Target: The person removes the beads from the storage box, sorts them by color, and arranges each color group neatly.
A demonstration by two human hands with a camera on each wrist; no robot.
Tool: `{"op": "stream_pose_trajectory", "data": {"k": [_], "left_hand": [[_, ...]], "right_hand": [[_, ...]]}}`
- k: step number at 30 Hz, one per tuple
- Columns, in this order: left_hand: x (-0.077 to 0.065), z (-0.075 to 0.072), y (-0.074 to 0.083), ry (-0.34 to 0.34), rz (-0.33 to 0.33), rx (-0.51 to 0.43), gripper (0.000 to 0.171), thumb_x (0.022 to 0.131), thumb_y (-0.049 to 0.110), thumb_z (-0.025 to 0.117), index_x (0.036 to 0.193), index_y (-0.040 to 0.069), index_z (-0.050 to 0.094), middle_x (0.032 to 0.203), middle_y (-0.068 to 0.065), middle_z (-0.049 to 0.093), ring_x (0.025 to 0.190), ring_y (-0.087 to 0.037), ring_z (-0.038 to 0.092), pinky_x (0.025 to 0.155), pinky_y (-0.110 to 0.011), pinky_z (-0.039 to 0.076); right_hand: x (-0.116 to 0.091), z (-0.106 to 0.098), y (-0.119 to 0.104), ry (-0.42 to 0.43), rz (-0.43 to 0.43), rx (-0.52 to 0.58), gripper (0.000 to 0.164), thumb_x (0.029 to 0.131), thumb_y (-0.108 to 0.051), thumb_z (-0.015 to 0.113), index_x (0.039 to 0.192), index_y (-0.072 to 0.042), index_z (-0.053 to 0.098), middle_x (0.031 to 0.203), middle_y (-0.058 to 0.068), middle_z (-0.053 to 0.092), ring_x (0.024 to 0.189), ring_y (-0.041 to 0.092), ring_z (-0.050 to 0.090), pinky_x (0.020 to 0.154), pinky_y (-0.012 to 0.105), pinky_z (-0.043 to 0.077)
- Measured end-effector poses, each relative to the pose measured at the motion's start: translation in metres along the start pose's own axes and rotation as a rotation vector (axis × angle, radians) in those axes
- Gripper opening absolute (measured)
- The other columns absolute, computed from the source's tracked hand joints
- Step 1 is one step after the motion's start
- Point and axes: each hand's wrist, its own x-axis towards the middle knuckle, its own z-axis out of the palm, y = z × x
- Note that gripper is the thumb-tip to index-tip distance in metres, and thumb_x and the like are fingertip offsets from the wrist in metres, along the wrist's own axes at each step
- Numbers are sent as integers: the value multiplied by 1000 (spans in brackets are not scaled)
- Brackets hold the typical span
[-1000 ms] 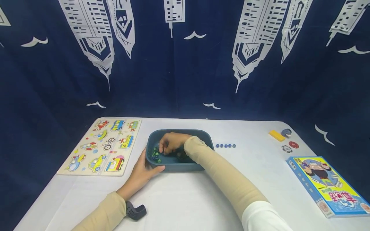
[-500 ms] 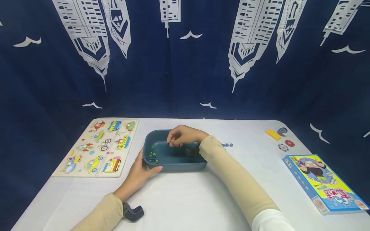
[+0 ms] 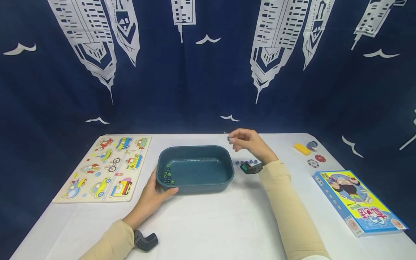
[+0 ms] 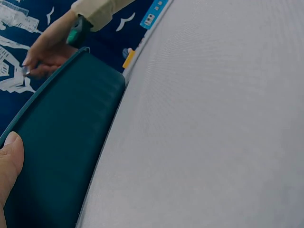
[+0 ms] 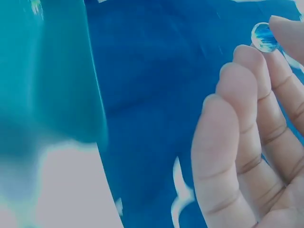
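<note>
My right hand (image 3: 248, 142) pinches a clear glass marble (image 5: 265, 38) with blue inside between thumb and fingertips. It is raised to the right of a dark teal plastic tub (image 3: 201, 189), above the table's far side. The other fingers are loosely bent. With my left hand (image 3: 152, 198) I grip the tub's near left corner, the thumb (image 4: 12, 154) against its front wall. Several green and dark blue marbles (image 3: 167, 176) lie at the left end inside the tub. Below my right wrist, several blue marbles (image 3: 242, 162) form a row on the table.
A wooden picture puzzle board (image 3: 104, 168) lies on the left. At the right are a yellow block (image 3: 302, 148), a small blue-grey object (image 3: 312, 145), a red chip (image 3: 320, 158), a black-and-white chip (image 3: 313, 163) and a blue-and-yellow game box (image 3: 360, 202). A dark blue curtain (image 3: 182, 90) hangs behind.
My right hand has come up out of the tub and moved right, carrying a marble past the tub's right end. My left hand stays on the tub. The view has shifted slightly right.
</note>
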Motion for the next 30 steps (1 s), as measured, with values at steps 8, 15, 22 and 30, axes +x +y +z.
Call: {"op": "stream_pose_trajectory", "data": {"k": [8, 15, 22, 30], "left_hand": [[0, 1, 1, 0, 4, 8, 110, 83, 31, 82, 160, 9, 7, 166, -14, 9, 152, -35, 8, 123, -50, 15], [1, 1, -1, -1, 3, 5, 110, 83, 31, 82, 160, 9, 6, 166, -14, 8, 152, -35, 7, 123, -50, 14], [0, 1, 0, -2, 6, 0, 111, 83, 32, 82, 160, 9, 6, 166, -14, 8, 152, -35, 7, 123, -50, 14], [-1, 1, 0, 0, 28, 12, 108, 85, 32, 81, 161, 12, 7, 166, -14, 9, 152, -36, 8, 122, -52, 16]], "right_hand": [[-40, -54, 35, 168, 172, 3, 25, 96, -18, 68, 114, -2, 62, 96, 3, 68, 80, 14, 61, 71, 25, 58], [-62, -72, 69, 215, 350, -65, 33, 97, -21, 65, 122, 0, 60, 107, 15, 67, 78, 16, 57, 66, 24, 54], [-68, -76, 99, 215, 424, -63, 33, 95, -16, 67, 120, 3, 61, 87, 6, 65, 66, 12, 54, 55, 22, 51], [-71, -73, 109, 180, 430, -218, 28, 94, -10, 64, 118, 5, 65, 70, 0, 56, 58, 11, 48, 53, 21, 45]]}}
